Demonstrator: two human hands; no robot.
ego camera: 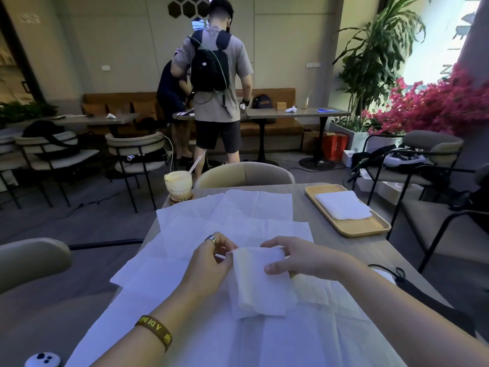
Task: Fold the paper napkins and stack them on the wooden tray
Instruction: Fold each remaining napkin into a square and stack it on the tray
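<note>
Both hands work a single folded napkin (260, 279) at the near middle of the table (352, 245), lifted a little above the sheets spread beneath it. The left hand (211, 256) pinches the napkin's far left corner between thumb and fingertips, closed on the paper, while the right hand (288, 258) clamps its far right edge, thumb on the near face and fingers curled behind. Holding the two top corners like this keeps the soft paper taut and square, so the layers can be lined up before the fold is pressed; the lower part hangs loose and bulges into a soft roll, which suggests the crease is not yet set. Several unfolded napkins (227, 221) lie open and overlapping across the table from the near edge to the far side, within easy reach as the stock to be worked through. The wooden tray (352, 227) sits at the far right, well apart from the hands, with a small stack of folded napkins (341, 205) already on it, placed clear of the working area so finished pieces stay flat. A glass of iced drink (178, 185) stands at the far left corner, just beside the open sheets; a careless sweep could tip it onto the paper.
</note>
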